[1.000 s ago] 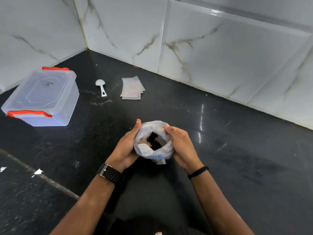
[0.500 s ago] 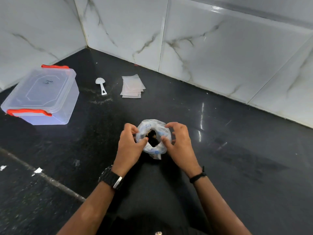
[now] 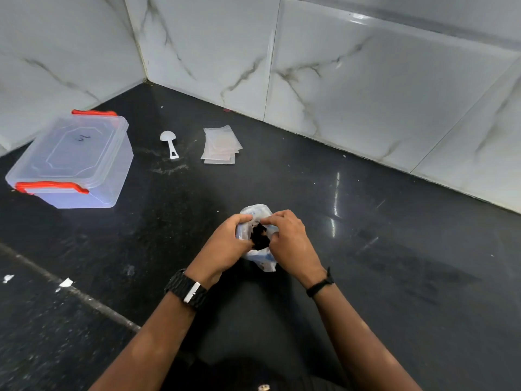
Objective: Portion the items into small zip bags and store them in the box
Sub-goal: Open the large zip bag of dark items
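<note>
A crumpled clear plastic bag (image 3: 260,256) with dark contents stands on the black counter in front of me. My left hand (image 3: 225,246) grips its left rim with curled fingers, and my right hand (image 3: 290,244) pinches the right rim, so the mouth stays open between them. A stack of small clear zip bags (image 3: 221,145) lies further back near the wall. A small white scoop (image 3: 169,142) lies to their left. The clear storage box (image 3: 72,162) with red latches sits at the far left, its lid closed.
White marble-look tiled walls (image 3: 338,66) meet in a corner behind the counter. A pale seam (image 3: 84,297) runs diagonally across the counter at lower left, with small white scraps (image 3: 65,283) beside it.
Both hands have shifted from cupping the bag's sides to gripping its rim with curled fingers, bunching the opening tighter. The box, scoop and zip bags have not moved.
</note>
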